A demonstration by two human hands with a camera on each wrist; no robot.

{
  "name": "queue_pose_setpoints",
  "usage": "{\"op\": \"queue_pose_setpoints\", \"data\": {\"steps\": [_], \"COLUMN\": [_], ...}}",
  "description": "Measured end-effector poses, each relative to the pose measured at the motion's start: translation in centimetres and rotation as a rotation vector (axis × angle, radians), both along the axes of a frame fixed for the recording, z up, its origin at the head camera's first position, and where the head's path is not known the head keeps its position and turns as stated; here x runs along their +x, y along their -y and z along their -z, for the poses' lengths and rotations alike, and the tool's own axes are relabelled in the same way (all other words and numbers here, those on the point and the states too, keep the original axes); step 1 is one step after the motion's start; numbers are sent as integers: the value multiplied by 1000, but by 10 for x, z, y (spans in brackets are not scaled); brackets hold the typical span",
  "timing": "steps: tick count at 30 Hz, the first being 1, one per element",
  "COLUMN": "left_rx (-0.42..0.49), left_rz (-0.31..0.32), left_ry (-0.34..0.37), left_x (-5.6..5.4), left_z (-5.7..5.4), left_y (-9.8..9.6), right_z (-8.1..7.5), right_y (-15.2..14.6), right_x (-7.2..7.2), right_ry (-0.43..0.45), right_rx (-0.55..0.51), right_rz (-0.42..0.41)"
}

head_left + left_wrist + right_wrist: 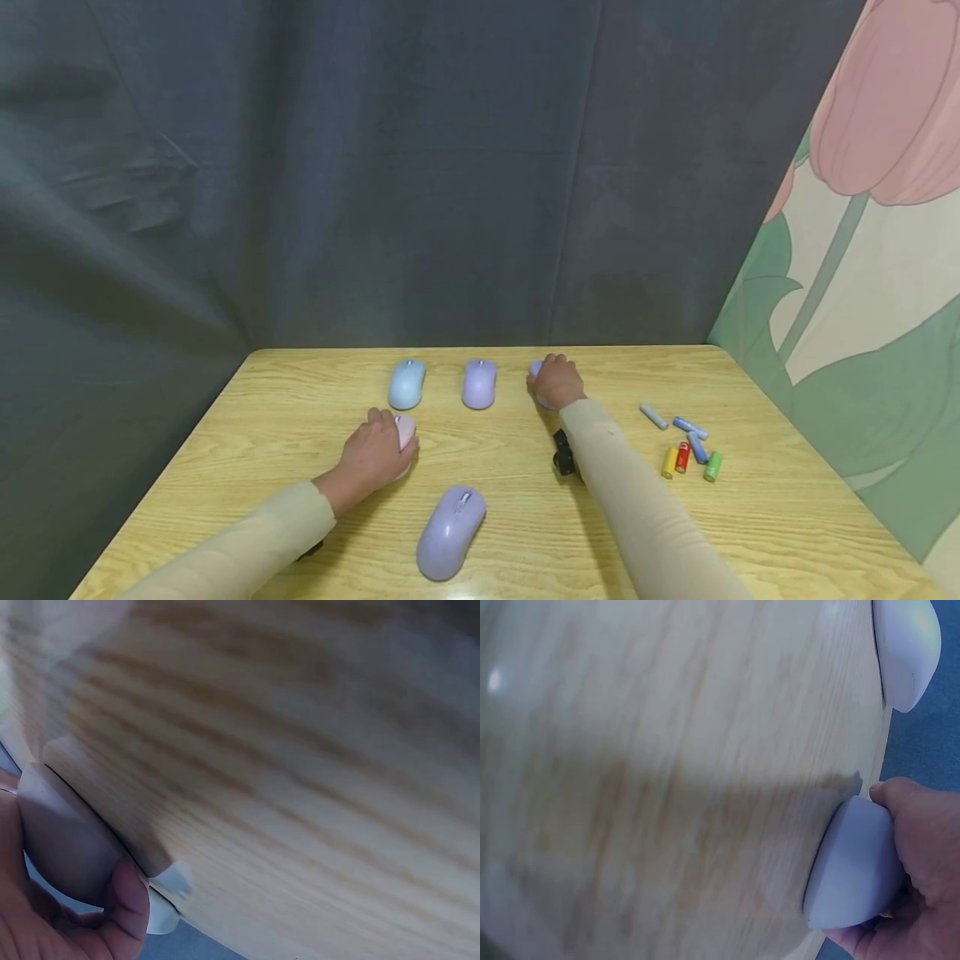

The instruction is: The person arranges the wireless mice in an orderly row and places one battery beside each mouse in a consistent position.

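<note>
On the left of the wooden table, my left hand (372,452) grips a pale pink computer mouse (405,431). Its thumb curls against the side of that mouse in the left wrist view, where the mouse (67,836) rests on the wood. Farther back and to the right, my right hand (556,381) holds a purple mouse (536,368), largely covered by the hand in the head view. The right wrist view shows this mouse (855,866) on the tabletop, with thumb and fingers around its sides.
A light blue mouse (407,385) and a lilac mouse (479,384) stand along the back. Another purple mouse (451,533) lies at the front middle. Several batteries, including a red one (682,457) and a green one (713,467), lie on the right. A dark curtain (450,183) hangs behind.
</note>
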State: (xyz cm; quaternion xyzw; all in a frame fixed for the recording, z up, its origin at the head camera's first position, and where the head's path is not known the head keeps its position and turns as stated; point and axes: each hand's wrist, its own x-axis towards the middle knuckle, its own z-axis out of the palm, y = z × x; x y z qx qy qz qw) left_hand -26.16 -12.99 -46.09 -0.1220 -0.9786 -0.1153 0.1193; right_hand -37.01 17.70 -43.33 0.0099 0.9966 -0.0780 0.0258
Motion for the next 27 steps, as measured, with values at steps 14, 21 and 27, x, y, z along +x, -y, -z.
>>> {"op": "queue_pose_setpoints", "data": {"steps": [14,21,27], "left_rx": [-18,-27,-24], "left_rz": [-8,-7,-6], "left_ry": [-22,-16,-8], "left_x": [-1,-1,1], "left_z": [0,2,-1], "left_y": [-2,-2,-3], "right_z": [-2,-2,-1], "right_y": [1,1,0], "right_x": [-1,-1,-2], "right_ry": [14,16,13], "right_rx": [5,8,15], "right_rz": [-4,-12,-39]}}
